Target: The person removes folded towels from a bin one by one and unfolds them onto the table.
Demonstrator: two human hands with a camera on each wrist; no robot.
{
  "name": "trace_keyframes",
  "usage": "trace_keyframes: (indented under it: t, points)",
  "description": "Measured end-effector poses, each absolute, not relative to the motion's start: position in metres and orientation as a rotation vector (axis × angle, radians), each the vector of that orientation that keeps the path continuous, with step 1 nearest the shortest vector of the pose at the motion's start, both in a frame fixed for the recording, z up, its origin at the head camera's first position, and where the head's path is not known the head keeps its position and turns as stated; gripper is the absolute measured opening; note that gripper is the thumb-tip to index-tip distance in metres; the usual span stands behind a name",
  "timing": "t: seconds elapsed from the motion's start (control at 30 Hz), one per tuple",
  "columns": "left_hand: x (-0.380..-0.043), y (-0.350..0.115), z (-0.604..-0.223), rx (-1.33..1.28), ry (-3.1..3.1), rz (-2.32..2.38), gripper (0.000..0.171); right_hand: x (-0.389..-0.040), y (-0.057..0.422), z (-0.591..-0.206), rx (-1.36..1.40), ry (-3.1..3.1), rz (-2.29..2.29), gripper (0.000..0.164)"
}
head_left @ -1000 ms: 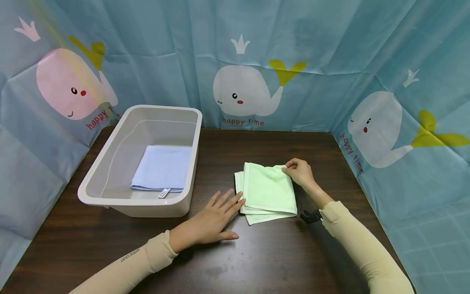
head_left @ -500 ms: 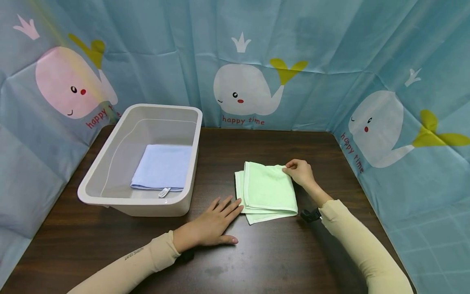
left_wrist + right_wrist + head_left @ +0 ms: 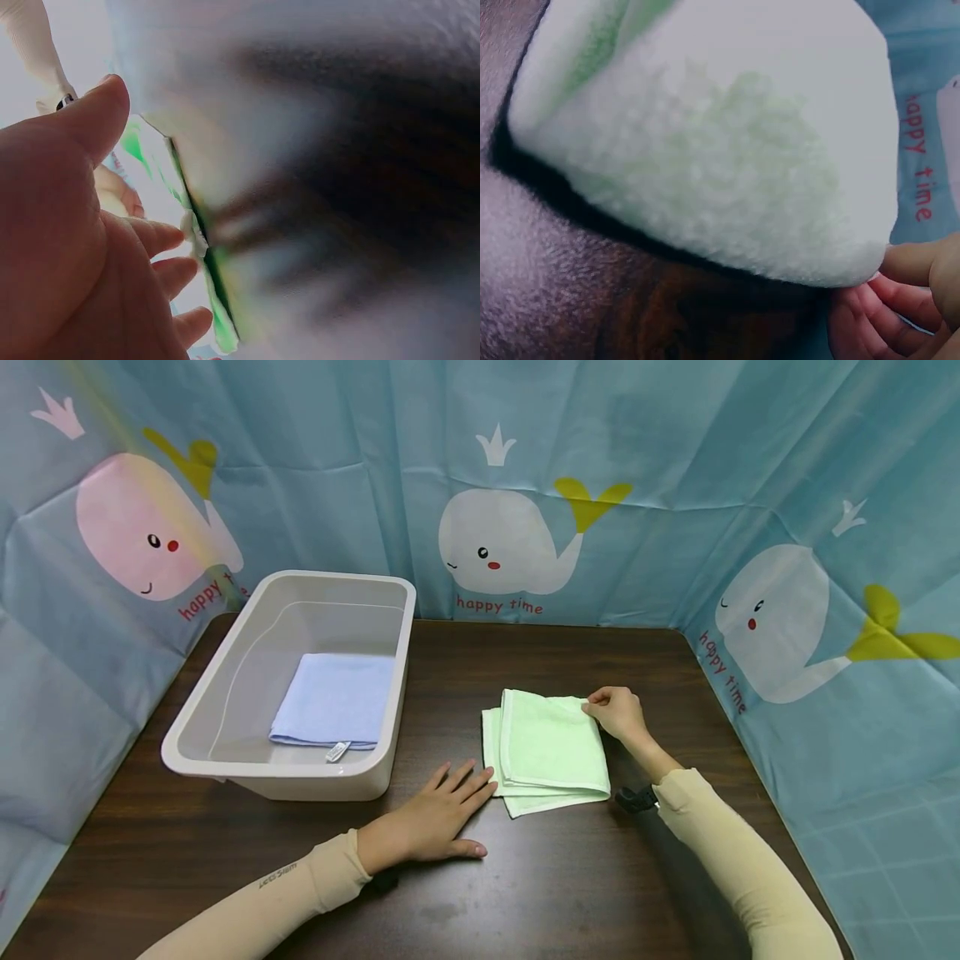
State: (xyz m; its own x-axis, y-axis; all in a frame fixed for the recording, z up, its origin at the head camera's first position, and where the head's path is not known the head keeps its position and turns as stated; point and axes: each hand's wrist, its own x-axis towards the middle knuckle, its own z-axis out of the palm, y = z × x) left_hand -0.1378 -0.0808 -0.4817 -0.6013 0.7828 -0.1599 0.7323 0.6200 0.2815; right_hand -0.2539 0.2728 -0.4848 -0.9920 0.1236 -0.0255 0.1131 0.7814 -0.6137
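A light green towel [image 3: 555, 743], folded into a rough square with its layers slightly offset, lies on the dark wooden table. At its far right corner my right hand [image 3: 619, 713] pinches the cloth between thumb and fingers; the right wrist view shows that same corner of the towel [image 3: 735, 165] held at the fingertips. My left hand [image 3: 435, 818] has its fingers spread straight, the fingertips touching the towel's left edge. In the left wrist view the left hand's fingers [image 3: 176, 277] reach the green edge.
A pale grey plastic basin [image 3: 285, 770] stands on the left of the table [image 3: 450, 660]. Inside it lies a folded light blue towel [image 3: 333, 697] with a white tag [image 3: 337, 752]. A blue curtain [image 3: 645, 427] printed with whales surrounds the back and sides.
My left hand has drawn back slightly toward the near side, its fingers still at the towel's edge. The right hand keeps its pinch on the corner, and the towel looks unchanged.
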Motion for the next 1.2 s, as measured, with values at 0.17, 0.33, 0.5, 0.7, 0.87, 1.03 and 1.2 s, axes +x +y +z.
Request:
trace_keyframes:
  t: [0.17, 0.33, 0.5, 0.7, 0.87, 1.03, 1.2]
  points:
    - [-0.138, -0.08, -0.48, 1.236, 2.578, 0.289, 0.086, -0.25, 0.261, -0.474, -0.153, -2.865, 0.881, 0.022]
    - [-0.139, -0.079, -0.48, 1.236, 2.584, 0.296, 0.085, -0.235, 0.232, -0.458, 0.038, -2.795, 1.004, 0.03]
    - [-0.139, -0.079, -0.481, 1.232, 2.584, 0.301, 0.085, -0.213, 0.199, -0.453, 0.256, -2.812, 1.217, 0.037]
    - [-0.139, -0.079, -0.485, 1.229, 2.578, 0.284, 0.086, -0.189, 0.175, -0.464, 0.368, -2.867, 1.337, 0.043]
    - [-0.139, -0.079, -0.486, 1.214, 2.574, 0.252, 0.085, -0.181, 0.167, -0.48, 0.441, -2.888, 1.289, 0.043]
    - [-0.138, -0.08, -0.486, 1.201, 2.559, 0.25, 0.085, -0.178, 0.164, -0.492, 0.502, -2.89, 1.216, 0.042]
    - [-0.139, -0.08, -0.486, 1.201, 2.562, 0.242, 0.085, -0.176, 0.161, -0.496, 0.554, -2.923, 1.058, 0.041]
